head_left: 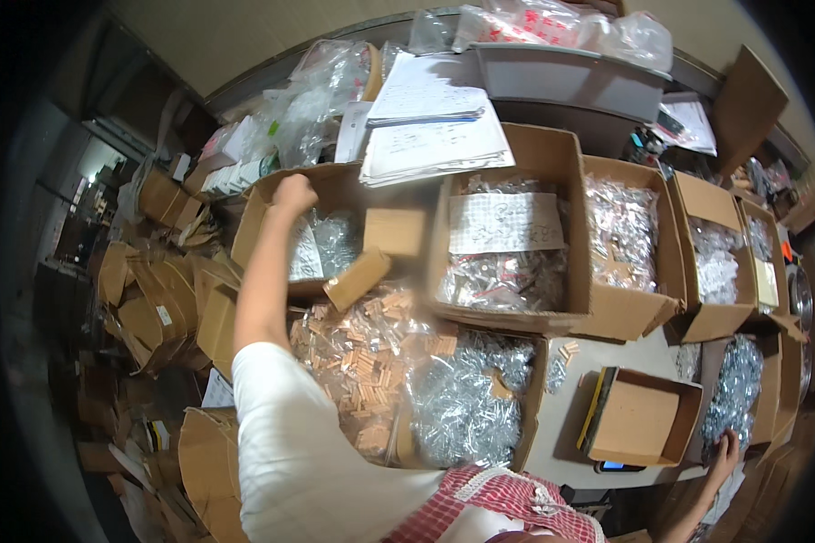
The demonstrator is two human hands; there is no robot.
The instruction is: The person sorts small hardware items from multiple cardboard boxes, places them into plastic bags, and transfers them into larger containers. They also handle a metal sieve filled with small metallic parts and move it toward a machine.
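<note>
My left hand [294, 193], closed, is stretched out to the far wall of a cardboard box [244, 226]; what its fingers hold, if anything, is hidden. That box contains clear bags of parts [338, 242] and a paper sheet [305, 253]. Two small brown cartons [395, 232] lie at its right side. At the far right, my right hand [723, 457] has its fingers closed on the near end of a clear plastic bag of shiny metal parts [735, 385]. Nearer my body lie copper-coloured pieces in clear plastic [358, 362] and a box of silvery metal pins [471, 398].
A shallow open carton [645, 412] sits on the grey table [561, 434]. Boxes of bagged parts [507, 271] stand in a row behind it. Paper stacks [435, 149] and a grey bin [570, 77] are at the back. Empty cartons [158, 308] crowd the left.
</note>
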